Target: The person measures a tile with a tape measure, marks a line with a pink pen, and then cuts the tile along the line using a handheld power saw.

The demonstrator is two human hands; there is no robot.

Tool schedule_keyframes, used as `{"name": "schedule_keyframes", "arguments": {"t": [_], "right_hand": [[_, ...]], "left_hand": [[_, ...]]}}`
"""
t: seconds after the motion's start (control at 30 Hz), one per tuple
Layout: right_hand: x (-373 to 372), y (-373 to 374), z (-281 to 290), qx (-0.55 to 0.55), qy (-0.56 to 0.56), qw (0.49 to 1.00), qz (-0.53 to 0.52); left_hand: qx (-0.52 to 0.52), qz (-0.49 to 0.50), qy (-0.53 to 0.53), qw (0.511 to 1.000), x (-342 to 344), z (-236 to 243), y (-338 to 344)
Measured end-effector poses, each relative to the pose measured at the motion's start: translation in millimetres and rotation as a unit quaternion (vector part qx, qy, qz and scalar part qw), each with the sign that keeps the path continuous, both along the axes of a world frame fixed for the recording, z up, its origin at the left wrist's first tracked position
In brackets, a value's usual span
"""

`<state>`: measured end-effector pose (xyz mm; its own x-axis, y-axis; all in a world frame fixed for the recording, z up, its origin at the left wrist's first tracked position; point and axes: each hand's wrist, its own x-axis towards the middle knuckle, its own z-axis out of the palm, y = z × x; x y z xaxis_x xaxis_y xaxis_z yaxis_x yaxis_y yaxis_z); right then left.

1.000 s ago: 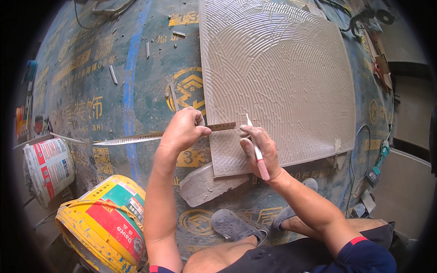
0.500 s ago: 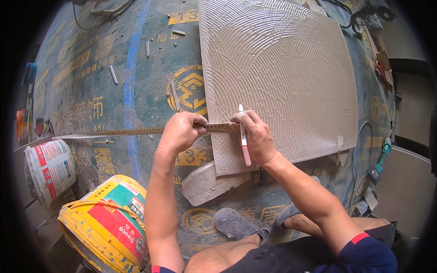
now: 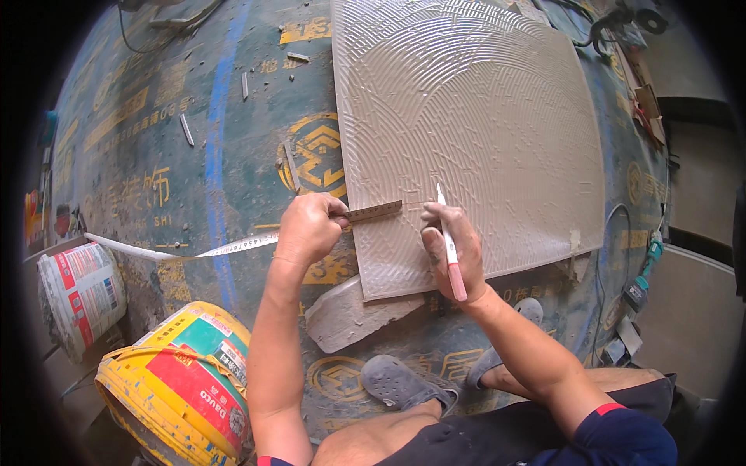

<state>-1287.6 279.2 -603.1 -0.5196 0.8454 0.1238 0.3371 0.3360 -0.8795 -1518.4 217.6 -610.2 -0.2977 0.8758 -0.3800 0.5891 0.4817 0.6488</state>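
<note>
My left hand (image 3: 309, 227) is closed on a tape measure's blade (image 3: 375, 210). The blade's short free end juts over the left edge of a large tile (image 3: 497, 171), which is coated in combed, ridged adhesive. On the other side of the hand, the rest of the tape runs left, sagging and twisted, toward a white bucket. My right hand (image 3: 469, 247) grips a slim white marker (image 3: 450, 248) with a pink end. Its thin white tip points away from me over the tile, apart from the tape.
A yellow bucket (image 3: 175, 373) stands front left, a white bucket (image 3: 81, 291) beyond it. A grey block (image 3: 342, 314) lies under the tile's near left corner. Thin offcut strips (image 3: 187, 130) dot the green floor covering. A teal power tool (image 3: 641, 283) and cable lie right.
My right hand has drawn back to the right, off the tape's end, and the marker's tip now shows bare. Left of my left hand, the tape has gone from taut to slack and twisted.
</note>
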Motion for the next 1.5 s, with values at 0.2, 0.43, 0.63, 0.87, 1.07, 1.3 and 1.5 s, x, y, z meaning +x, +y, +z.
{"name": "schedule_keyframes", "arguments": {"t": [0.2, 0.43, 0.63, 0.87, 1.07, 1.3, 1.5], "right_hand": [[3.2, -11.9, 2.1, -0.007, -0.018, 1.0, 0.011], [-4.7, -7.5, -3.8, 0.028, -0.035, 0.998, 0.054], [-13.8, -8.4, -5.4, 0.055, -0.055, 0.996, 0.047], [-13.1, -12.1, -3.4, 0.062, -0.067, 0.994, 0.06], [6.6, -36.5, 2.3, 0.039, -0.085, 0.992, 0.08], [21.6, -65.4, 11.7, 0.023, -0.121, 0.989, 0.083], [13.5, -52.0, 39.4, -0.071, -0.137, 0.986, 0.066]], "left_hand": [[-0.032, 0.016, -0.003, 0.999, 1.5, 3.2, 4.5], [-0.067, 0.035, -0.011, 0.997, 7.2, 11.9, 10.3], [-0.038, 0.027, -0.002, 0.999, 4.4, 9.0, 8.0], [-0.069, 0.007, 0.006, 0.998, 4.5, 5.6, 2.6], [-0.107, 0.007, -0.024, 0.994, 23.4, 13.2, -18.0], [-0.067, -0.022, -0.028, 0.997, 38.1, 6.6, -47.9], [-0.056, -0.029, -0.033, 0.997, 26.3, 22.5, -58.4]]}}
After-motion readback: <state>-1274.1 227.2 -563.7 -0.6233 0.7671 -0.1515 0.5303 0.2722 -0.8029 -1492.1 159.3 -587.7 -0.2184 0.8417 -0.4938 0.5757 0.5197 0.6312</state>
